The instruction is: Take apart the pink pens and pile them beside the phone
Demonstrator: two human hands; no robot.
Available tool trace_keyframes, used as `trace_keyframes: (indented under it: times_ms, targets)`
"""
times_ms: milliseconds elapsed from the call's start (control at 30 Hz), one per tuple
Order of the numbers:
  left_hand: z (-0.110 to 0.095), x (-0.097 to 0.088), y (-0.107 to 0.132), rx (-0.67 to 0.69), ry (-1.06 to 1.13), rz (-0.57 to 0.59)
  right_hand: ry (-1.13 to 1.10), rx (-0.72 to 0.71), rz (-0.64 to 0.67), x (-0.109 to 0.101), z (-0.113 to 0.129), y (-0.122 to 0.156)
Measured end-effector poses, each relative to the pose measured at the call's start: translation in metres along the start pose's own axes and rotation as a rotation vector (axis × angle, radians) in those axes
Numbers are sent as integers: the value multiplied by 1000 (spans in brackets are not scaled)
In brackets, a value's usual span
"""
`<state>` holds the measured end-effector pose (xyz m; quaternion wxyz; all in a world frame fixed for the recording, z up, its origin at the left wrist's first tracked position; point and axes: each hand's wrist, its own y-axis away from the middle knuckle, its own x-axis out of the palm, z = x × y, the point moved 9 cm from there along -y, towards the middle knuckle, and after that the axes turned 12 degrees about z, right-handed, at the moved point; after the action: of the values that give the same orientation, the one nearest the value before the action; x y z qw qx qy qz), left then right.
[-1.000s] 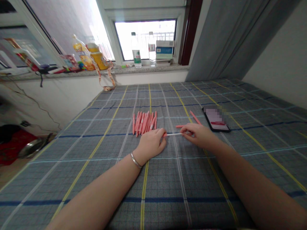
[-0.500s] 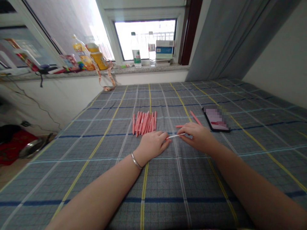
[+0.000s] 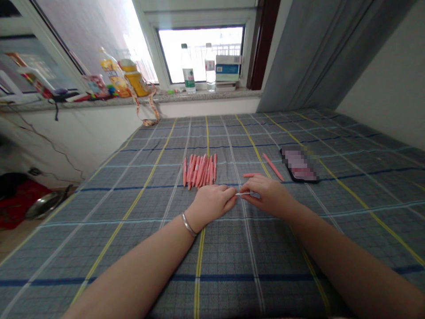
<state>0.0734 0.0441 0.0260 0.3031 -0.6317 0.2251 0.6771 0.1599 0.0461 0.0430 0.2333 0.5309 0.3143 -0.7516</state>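
Observation:
A thin white pen refill [image 3: 244,193] spans the small gap between my hands, just above the plaid cloth. My left hand [image 3: 214,199], with a silver bangle at the wrist, is closed around its left end; the fingers hide that end. Thumb and fingertips of my right hand [image 3: 265,193] pinch the other end. A short pink pen part [image 3: 251,175] lies just beyond the right fingers, partly covered by them. Beyond that hand, a longer pink pen piece [image 3: 272,167] rests at a slant. Several pink pens [image 3: 200,170] lie side by side past my left hand.
A phone [image 3: 299,166] lies on the plaid cloth [image 3: 133,239] to the right. Along the windowsill [image 3: 172,98] stand a green-capped bottle [image 3: 188,71], another clear bottle [image 3: 210,68], stacked boxes [image 3: 227,71] and a yellow bottle with a strap [image 3: 137,82].
My right hand has shifted a little left and down toward my left hand. Less of the white refill shows between them, and more of the slanted pink pen piece is uncovered.

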Motion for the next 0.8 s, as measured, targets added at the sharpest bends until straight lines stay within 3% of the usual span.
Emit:
trace_keyframes:
  times_ms: [233, 800]
  targets:
    - [9, -1, 0, -80, 26, -7, 15, 101, -8, -6, -16, 4]
    - [7, 0, 1, -85, 22, 32, 5, 97, -7, -7, -17, 5]
